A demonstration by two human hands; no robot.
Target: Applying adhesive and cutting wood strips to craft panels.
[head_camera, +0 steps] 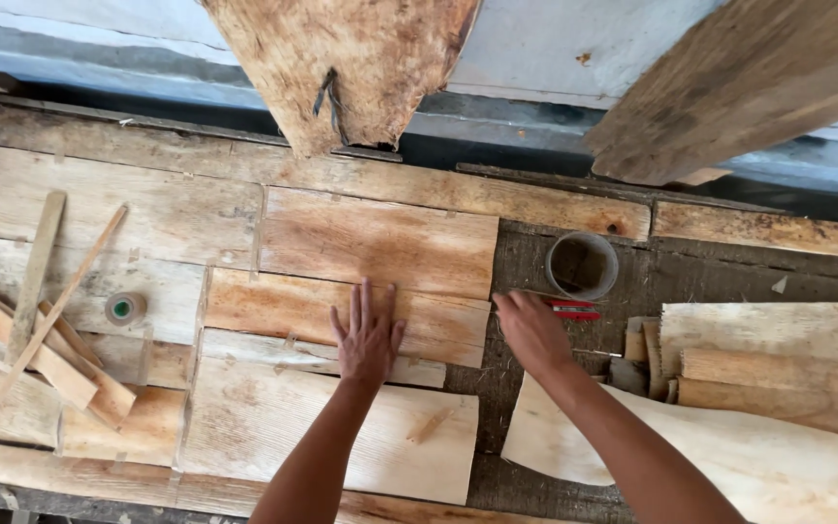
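Your left hand [368,338] lies flat on the boards [341,311], fingers [362,301] spread wide and pointing away from you — palm down across the seam where two reddish boards meet a paler one, holding nothing. By the look of it, that flat press keeps the loose pieces from sliding on the worktop [555,281].

Your right hand [532,328] sits just past the boards' right edge, knuckles up and fingers curled under. A red pencil [574,311] pokes out beside the fingertips, touching or nearly so — you cannot tell whether the fingers have closed on it, since the back of the hand hides them. The pencil lies on the dark bare worktop, pointing right, just below a clear cup [582,265] that stands upright.

Well to the left, a tape roll [125,309] rests among thin strips [46,320]. Pale planks [778,369] are stacked at your right, under your forearm.
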